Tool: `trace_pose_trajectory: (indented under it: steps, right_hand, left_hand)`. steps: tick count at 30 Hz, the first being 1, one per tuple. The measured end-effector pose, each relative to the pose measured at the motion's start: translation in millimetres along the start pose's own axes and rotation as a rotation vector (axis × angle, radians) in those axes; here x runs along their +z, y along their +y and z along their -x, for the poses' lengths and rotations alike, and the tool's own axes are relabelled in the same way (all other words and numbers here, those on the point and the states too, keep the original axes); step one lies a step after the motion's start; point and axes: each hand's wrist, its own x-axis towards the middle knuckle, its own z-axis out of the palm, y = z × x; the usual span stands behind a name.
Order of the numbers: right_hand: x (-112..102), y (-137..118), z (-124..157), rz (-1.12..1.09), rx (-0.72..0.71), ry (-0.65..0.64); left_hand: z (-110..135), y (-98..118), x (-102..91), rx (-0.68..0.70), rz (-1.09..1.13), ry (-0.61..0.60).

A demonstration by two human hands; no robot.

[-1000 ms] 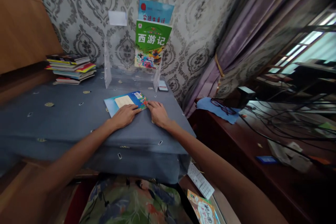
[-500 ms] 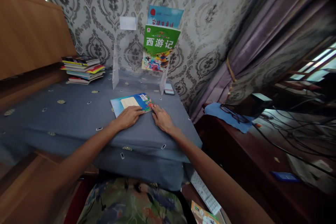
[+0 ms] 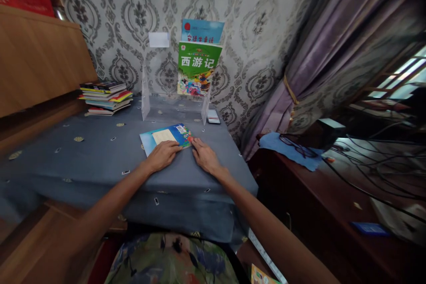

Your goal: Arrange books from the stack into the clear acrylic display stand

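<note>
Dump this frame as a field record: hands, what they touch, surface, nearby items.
left hand: palm down, fingers on the near edge of the blue book
right hand: palm down on the cloth, fingertips at the book's near right corner
blue book: lies flat, barcode side up
surface: grey-blue tablecloth
behind book: clear stand holding green book upright, light blue book behind it
far left: book stack
right of table: blue rag

Thin blue book (image 3: 166,136) lies flat on the worktop w/ back cover up: cream panel at centre, barcode and colourful art twd its right end, slightly skewed.
</note>
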Motion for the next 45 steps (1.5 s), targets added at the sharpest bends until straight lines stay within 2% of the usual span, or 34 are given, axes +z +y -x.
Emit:
trace_pose_trajectory:
  steps: [2, 4, 7, 9, 11, 13, 20, 24, 26, 28, 30, 32, 35, 39, 42, 45]
  right_hand:
    - [-2, -2, 0, 0.001, 0.007, -0.007]
    - [-4, -3, 1, 0.002, 0.009, -0.021]
    - [-5, -4, 1, -0.001, 0.004, -0.028]
    - [-4, -2, 0, -0.003, 0.004, -0.017]
    - [-2, -1, 0, -0.003, 0.005, -0.005]
    - [1, 1, -1, -0.002, 0.004, 0.002]
    - [4, 3, -2, 0.006, 0.004, 0.006]
    - [4, 4, -2, -0.014, 0.003, 0.011]
    - [3, 6, -2, -0.035, 0.005, 0.008]
    - [2, 7, -2, -0.062, 0.007, 0.001]
    - [1, 8, -1, -0.088, -0.001, -0.006]
    - [-1, 9, 0, -0.113, -0.025, -0.019]
    - [-3, 11, 2, -0.143, -0.072, -0.039]
    - [-4, 14, 10, -0.167, -0.131, -0.052]
    - [-5, 12, 23, -0.185, -0.177, -0.067]
    - [-8, 9, 39, -0.218, -0.224, -0.079]
  left_hand:
    - [0, -4, 0.1, -0.042, 0.056, 0.005]
    - [1, -15, -3.7, -0.149, 0.056, -0.008]
    - [12, -47, -18.5, -0.378, -0.075, -0.005]
    - [24, -71, -31.3, -0.482, -0.136, 0.015]
    - [38, -90, -41.8, -0.554, -0.168, 0.015]
    - [49, -101, -47.3, -0.573, -0.180, 0.010]
    - [49, -96, -47.8, -0.552, -0.190, 0.010]
    - [55, -94, -61.4, -0.633, 0.021, 0.030]
    - [64, -89, -72.2, -0.638, 0.216, 0.012]
    - [76, -77, -83.4, -0.578, 0.429, -0.038]
    - [88, -58, -93.1, -0.482, 0.589, -0.135]
    - [98, -32, -100.2, -0.383, 0.626, -0.221]
    - [109, 10, -104.7, -0.222, 0.518, -0.302]
    - [121, 51, -95.6, -0.058, 0.154, -0.333]
    - [132, 58, -79.1, -0.028, -0.156, -0.267]
    - [141, 48, -69.0, 0.017, -0.303, -0.153]
